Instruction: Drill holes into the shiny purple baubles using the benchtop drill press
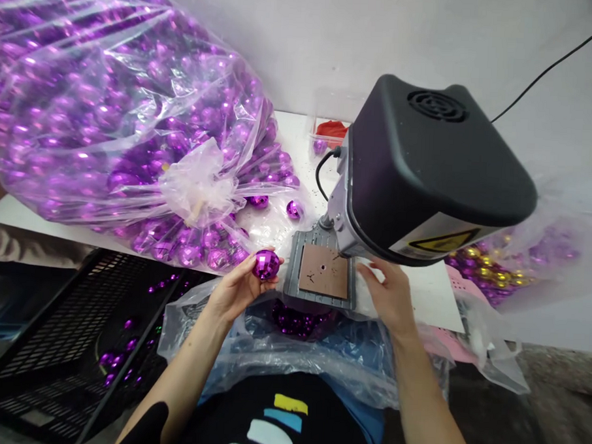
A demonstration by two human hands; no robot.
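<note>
My left hand holds a shiny purple mirror-faceted ball bauble between thumb and fingers, just left of the drill press base. On that grey slotted base lies a brown square board with a small dark-rimmed hole and some dark marks. My right hand is at the base's right side, its fingers curled and partly hidden under the black machine head. Whatever those fingers may hold cannot be made out. More purple baubles show below the base, by the clear plastic over my lap.
A large tied clear bag of purple baubles fills the left of the white table. Loose baubles lie beside it. A clear box with red material stands behind. A black crate is lower left; pink baskets are at right.
</note>
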